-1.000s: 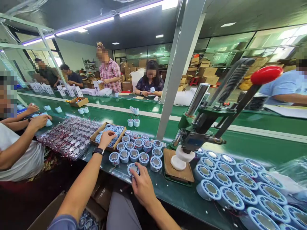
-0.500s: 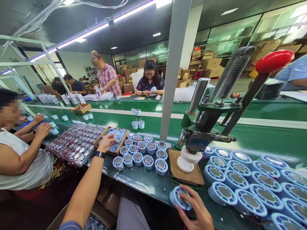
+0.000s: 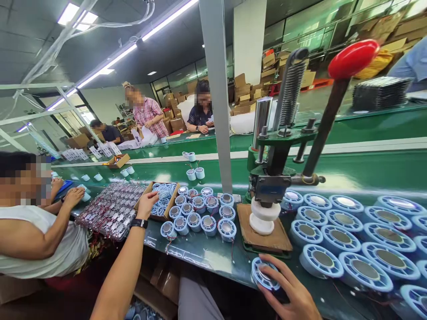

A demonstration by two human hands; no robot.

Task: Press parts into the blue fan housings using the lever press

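Observation:
My left hand point(image 3: 147, 205) reaches to a cardboard box point(image 3: 164, 217) of light-blue plastic rings point(image 3: 162, 204). Its thumb and fingers are pinched at the box's near side, apparently on one thin ring point(image 3: 163, 194). At the front edge of the bench, my right hand point(image 3: 289, 286) grips a round light-blue housing point(image 3: 260, 272) with a metal disc in its top, fingers around its side and over its face. Just behind it stands a hand press point(image 3: 271, 186) with white round pads above a brown board point(image 3: 248, 231).
Several similar housings point(image 3: 193, 221) stand between box and press, and more point(image 3: 343, 218) fill the bench on the right. The press's red-knobbed lever point(image 3: 353, 60) points up. Metal plates with red wires point(image 3: 111, 206) lie left, near a seated co-worker point(image 3: 30, 235). A grey post point(image 3: 216, 98) rises behind.
The view has turned slightly to the right. My left hand has drawn back a little toward the box's near edge with the ring. My right hand still holds the housing.

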